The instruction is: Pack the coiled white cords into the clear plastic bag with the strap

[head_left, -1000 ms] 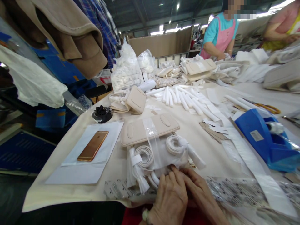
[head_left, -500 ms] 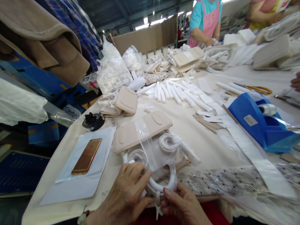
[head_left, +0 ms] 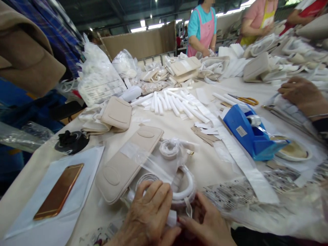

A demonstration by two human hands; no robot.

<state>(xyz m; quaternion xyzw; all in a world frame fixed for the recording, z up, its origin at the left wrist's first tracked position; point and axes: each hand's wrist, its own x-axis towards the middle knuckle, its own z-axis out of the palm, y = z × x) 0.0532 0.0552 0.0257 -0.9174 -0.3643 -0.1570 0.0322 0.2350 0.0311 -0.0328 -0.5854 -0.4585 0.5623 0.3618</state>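
A beige handbag (head_left: 112, 171) lies tilted in front of me, with a clear plastic band across its flap. Its ring-shaped handle (head_left: 188, 186), wrapped in white, faces me. My left hand (head_left: 151, 208) is closed over the near left part of this handle, fingers bent. My right hand (head_left: 205, 222) is closed at the handle's near edge, its thumb against a small white tag (head_left: 172, 218); its other fingertips are partly hidden. Between bag and handle lie a coiled strap in clear plastic (head_left: 169, 149) and another pale coil (head_left: 147, 178), partly under my left hand.
At left, a phone (head_left: 60, 191) rests on white paper (head_left: 84, 191), near a black tape roll (head_left: 71, 141). White foam tubes (head_left: 166, 102) and another beige bag (head_left: 116, 114) lie beyond. Right stand a blue tape dispenser (head_left: 246, 133), scissors (head_left: 244, 99) and a co-worker's hand (head_left: 302, 94).
The handbag has turned, its left end coming nearer to me. My right hand has shifted from the handle's front to a white tag beneath it. The whole view has swung right.
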